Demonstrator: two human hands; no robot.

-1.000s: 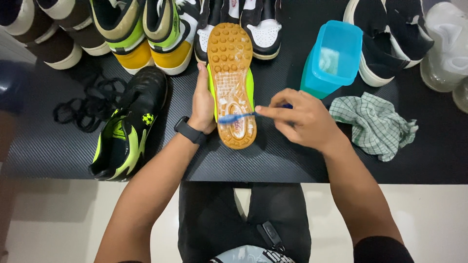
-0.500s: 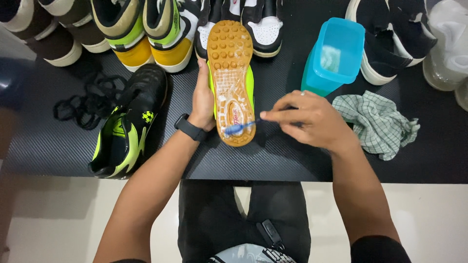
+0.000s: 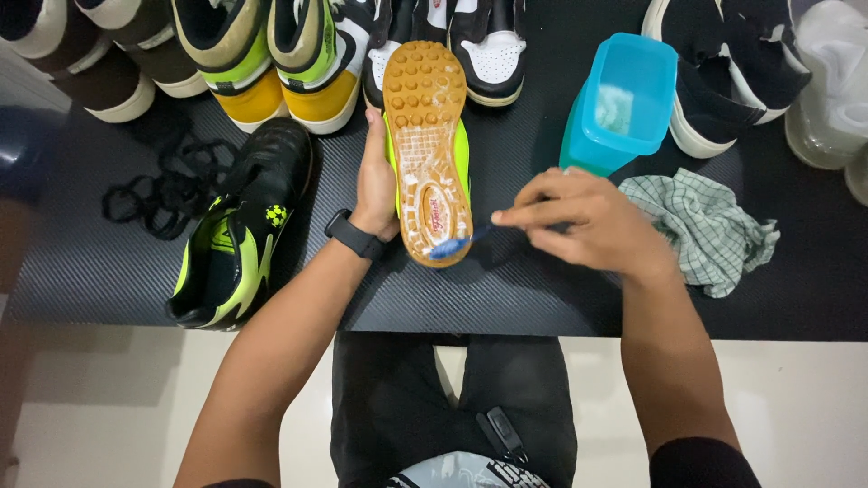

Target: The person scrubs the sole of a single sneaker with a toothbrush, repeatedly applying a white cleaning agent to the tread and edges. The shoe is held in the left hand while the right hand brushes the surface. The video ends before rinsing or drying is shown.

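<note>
Your right hand point(image 3: 588, 221) pinches a blue toothbrush point(image 3: 455, 243), bristles on the heel of the upturned neon-green shoe with tan studded rubber sole point(image 3: 427, 145). Your left hand point(image 3: 375, 185) grips that shoe's side above the black counter point(image 3: 506, 298). Beyond: turquoise plastic tub point(image 3: 624, 104).

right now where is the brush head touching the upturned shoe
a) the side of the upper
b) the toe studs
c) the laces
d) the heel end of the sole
d: the right hand holds the blue brush with its head on the heel end of the shoe's sole, nearest the person.
</note>
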